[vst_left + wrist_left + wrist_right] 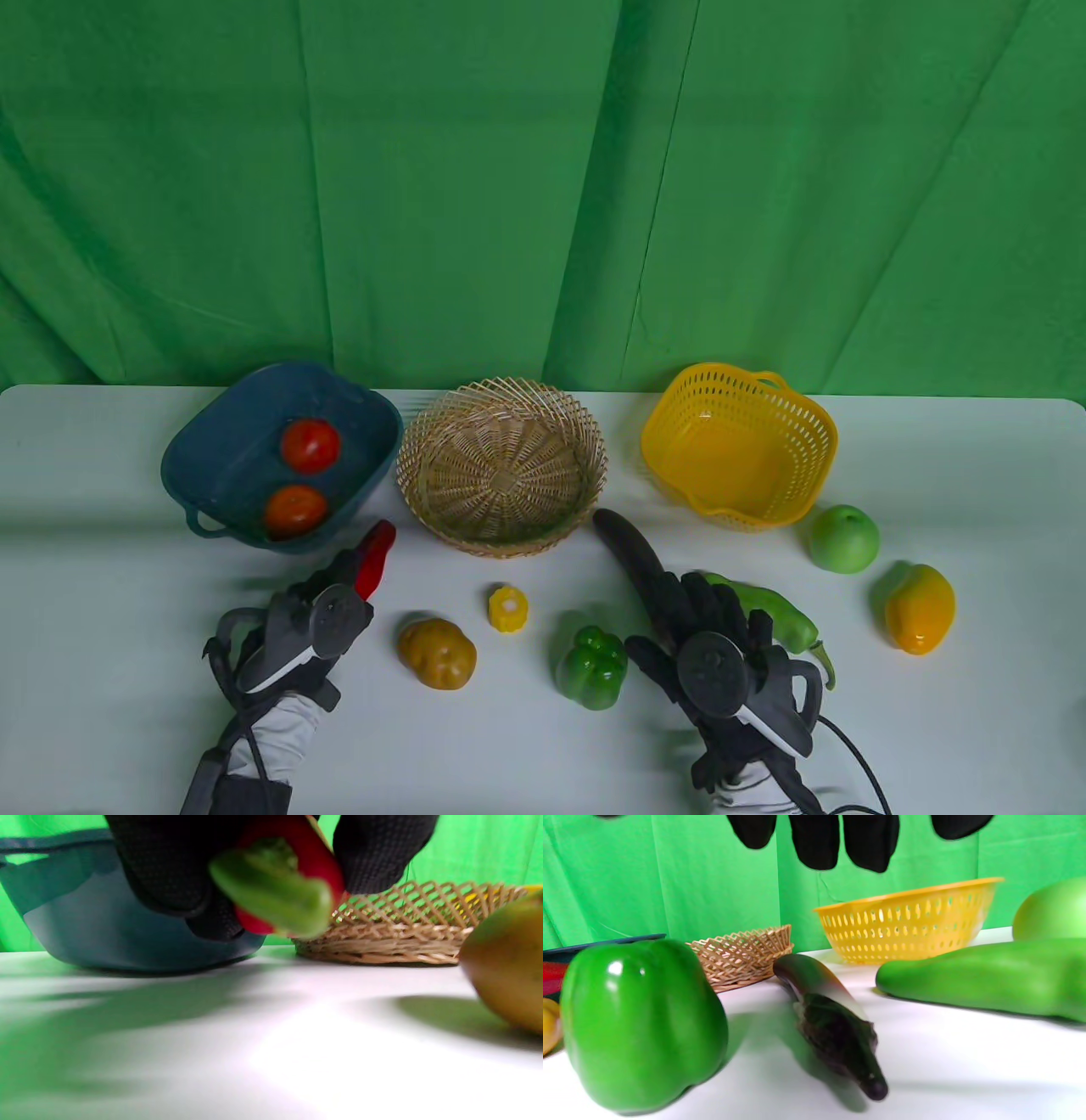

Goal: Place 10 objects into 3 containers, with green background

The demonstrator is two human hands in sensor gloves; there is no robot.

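Observation:
My left hand [335, 586] grips a red chili pepper [376, 556] just in front of the dark blue basket [212, 441], which holds two tomatoes [310, 444]. In the left wrist view the pepper [314, 861] sits between my fingers, its green stem toward the camera, above the table. My right hand [700, 611] hovers open over the dark eggplant [628, 552], between the green bell pepper [591, 667] and the long green pepper [776, 615]. In the right wrist view the fingertips [867, 840] hang above the eggplant [835, 1022], not touching it.
A wicker basket [424, 441] stands at the middle and a yellow plastic basket [819, 433] at the right, both empty. On the table lie a potato [437, 652], a corn piece [507, 609], a green apple [842, 538] and a mango [920, 607].

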